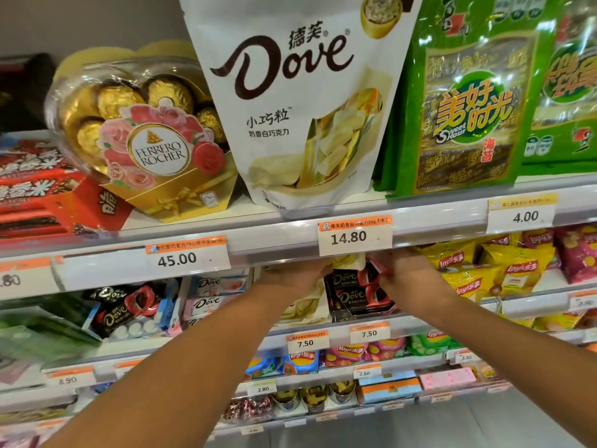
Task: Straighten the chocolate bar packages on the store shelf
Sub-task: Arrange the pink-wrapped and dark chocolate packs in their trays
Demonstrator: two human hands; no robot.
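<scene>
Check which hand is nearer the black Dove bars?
Right. The right hand touches the black Dove bars at their right edge; the left hand is at the pale packs beside them.

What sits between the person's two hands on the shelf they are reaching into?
In the head view, the black Dove chocolate bar packages stand stacked between the left hand and the right hand, just under the 14.80 price tag.

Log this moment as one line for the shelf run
stage: straightening | left hand: reaching at pale Dove packs | right hand: at dark Dove bars, grip unclear | both under 14.80 tag
</scene>
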